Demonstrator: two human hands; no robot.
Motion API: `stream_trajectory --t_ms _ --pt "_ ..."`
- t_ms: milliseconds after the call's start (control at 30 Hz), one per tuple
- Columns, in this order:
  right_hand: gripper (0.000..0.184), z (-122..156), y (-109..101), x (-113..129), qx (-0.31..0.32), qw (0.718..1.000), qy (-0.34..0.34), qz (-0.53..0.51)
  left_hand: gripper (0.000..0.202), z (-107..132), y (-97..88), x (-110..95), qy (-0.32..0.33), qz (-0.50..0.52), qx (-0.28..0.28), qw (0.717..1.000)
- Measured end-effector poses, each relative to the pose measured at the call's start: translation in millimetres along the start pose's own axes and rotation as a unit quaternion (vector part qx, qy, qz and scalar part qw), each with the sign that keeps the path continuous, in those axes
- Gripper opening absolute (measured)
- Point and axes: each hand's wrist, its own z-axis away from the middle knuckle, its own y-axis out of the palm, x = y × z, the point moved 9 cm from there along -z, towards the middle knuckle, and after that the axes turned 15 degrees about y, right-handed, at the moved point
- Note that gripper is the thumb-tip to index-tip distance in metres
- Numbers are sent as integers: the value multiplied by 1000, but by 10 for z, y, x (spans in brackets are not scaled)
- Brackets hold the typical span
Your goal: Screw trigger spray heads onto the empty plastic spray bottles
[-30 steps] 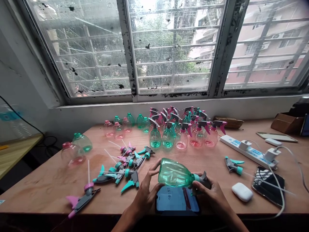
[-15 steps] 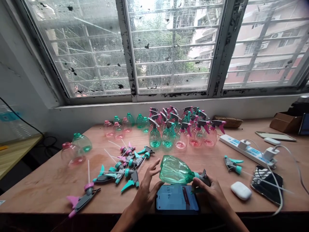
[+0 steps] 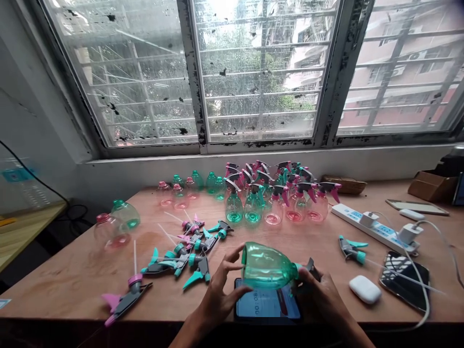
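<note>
A green spray bottle (image 3: 268, 267) lies on its side in the air above a lit smartphone (image 3: 259, 304) at the desk's front edge. My left hand (image 3: 225, 282) cups its base, with fingers on the far side and the thumb low at the near side. At the other end my right hand (image 3: 319, 287) is closed round the neck and the grey-and-teal trigger head, which it partly hides. Left of my hands lies a pile of loose trigger heads (image 3: 181, 261) in teal, pink and grey. One pink-and-grey trigger head (image 3: 130, 297) lies apart near the front edge.
Several assembled spray bottles (image 3: 273, 212) stand in rows by the window. Headless bottles (image 3: 179, 199) stand left of them, and two larger-looking ones (image 3: 110, 232) further left. On the right are a teal trigger head (image 3: 351, 250), a power strip (image 3: 373, 227), a white case (image 3: 365, 289) and a dark phone (image 3: 402, 275).
The green spray bottle has come slightly lower and nearer, covering more of the smartphone. My left fingers have drawn in around its base. My right hand keeps its hold at the trigger end.
</note>
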Motion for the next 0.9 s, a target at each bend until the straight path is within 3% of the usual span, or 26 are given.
stream_trajectory --t_ms 167,333,467,667,800,900 --pt "57 -24 -26 1 10 1000 -3 9 34 -23 7 -91 20 -53 17 998" --pt "42 -5 -36 -24 -5 1000 -2 12 87 22 -11 72 -82 -47 29 995" --pt "37 33 70 16 34 999 -18 37 85 61 7 140 -122 -78 50 988" --pt "39 20 -2 10 -7 998 -22 60 82 30 18 83 -64 -116 45 990" --pt "35 121 58 217 -19 987 -118 104 99 23 35 101 -93 -60 48 993" --pt "37 232 145 372 -18 964 -216 156 93 16 15 116 -109 -7 25 994"
